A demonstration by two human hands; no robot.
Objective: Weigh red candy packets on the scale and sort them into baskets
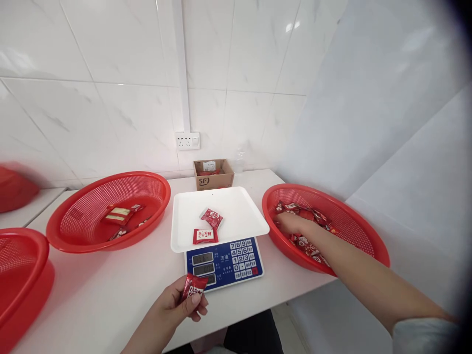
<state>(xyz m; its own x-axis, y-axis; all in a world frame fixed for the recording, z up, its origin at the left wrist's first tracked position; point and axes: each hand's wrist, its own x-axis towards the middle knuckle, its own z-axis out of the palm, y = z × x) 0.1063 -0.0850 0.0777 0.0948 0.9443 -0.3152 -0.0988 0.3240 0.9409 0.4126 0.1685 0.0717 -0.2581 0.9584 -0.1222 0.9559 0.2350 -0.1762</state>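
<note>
My left hand (184, 302) pinches a small red snack packet (193, 287) in front of the blue weighing scale (224, 263). Two more packets, a red one with a white label (205, 236) and a pink-red one (212, 218), lie on the scale's white tray (236, 206). Over at the right, my right hand (289, 222) reaches down into a red plastic basket (354, 216) among many small red packets (309, 248). Its fingertips are hidden, so whether they grip a packet does not show.
Another red basket (106, 191) with a few packets stands left of the scale, and part of a third basket (25, 285) shows at the left edge. Behind the scale are a small cardboard box (214, 182) and a clear plastic bottle (239, 160). Tiled walls bound the white table (121, 285).
</note>
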